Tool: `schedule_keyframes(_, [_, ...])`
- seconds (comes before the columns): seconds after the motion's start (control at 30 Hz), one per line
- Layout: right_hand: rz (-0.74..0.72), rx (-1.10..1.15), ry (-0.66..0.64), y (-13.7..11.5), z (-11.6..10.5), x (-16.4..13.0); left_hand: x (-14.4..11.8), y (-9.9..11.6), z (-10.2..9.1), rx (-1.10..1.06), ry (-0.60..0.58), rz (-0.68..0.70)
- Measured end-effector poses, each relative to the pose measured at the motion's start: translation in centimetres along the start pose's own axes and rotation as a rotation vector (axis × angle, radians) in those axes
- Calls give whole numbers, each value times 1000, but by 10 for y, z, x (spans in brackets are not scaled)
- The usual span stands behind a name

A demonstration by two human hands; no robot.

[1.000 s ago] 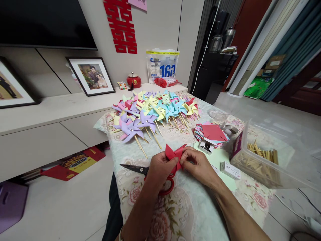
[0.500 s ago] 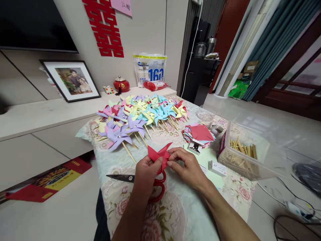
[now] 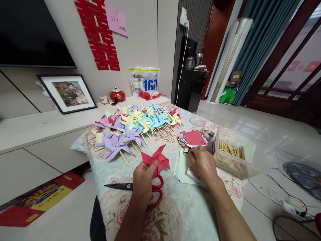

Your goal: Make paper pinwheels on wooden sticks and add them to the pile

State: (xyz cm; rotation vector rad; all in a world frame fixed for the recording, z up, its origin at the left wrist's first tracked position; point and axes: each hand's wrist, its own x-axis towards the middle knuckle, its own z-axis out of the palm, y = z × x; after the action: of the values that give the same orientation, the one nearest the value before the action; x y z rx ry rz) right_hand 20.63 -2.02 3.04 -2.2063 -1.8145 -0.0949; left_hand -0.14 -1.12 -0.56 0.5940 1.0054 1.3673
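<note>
My left hand [image 3: 144,174] pinches a red paper pinwheel [image 3: 158,160] between thumb and fingers, its folded blades gathered at the centre. Under that forearm lies a pair of red-handled scissors [image 3: 156,194], blades pointing left. My right hand [image 3: 202,160] has its curled fingertips at a small open box [image 3: 186,151], which it partly covers; what the fingers hold, if anything, is hidden. Beneath that hand are a small white carton [image 3: 193,174] and pale green paper sheets [image 3: 181,169]. Just behind the box sits a stack of red and coloured paper squares [image 3: 194,138].
Finished pinwheels [image 3: 135,117] on sticks crowd the table's far side. On the right stands a clear plastic bin [image 3: 250,167] of wooden sticks [image 3: 232,150]. A clear round container [image 3: 198,122] sits behind the paper stack. The floral tablecloth [image 3: 173,217] covers the table.
My right hand has left the red pinwheel and moved right to the small open box. My left hand keeps hold of the pinwheel, whose blades show more fully. The view has shifted.
</note>
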Motion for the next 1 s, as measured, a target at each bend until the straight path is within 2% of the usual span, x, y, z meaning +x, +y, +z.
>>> schedule_keyframes(0.1, [75,-166,-120,-6,0,4,-2,4,3,-61,-32,-20])
schedule_keyframes(0.37, [125,-180,-233,-11,1,32,-5,8,4,-133,-111,-27])
schedule_keyframes(0.57, [113,-172,-312,-11,-1,47,-7,9,3,-167,-96,-43])
schedule_keyframes(1.0, [104,-156,-318,-7,3,35,-12,10,6,-180,-106,-56])
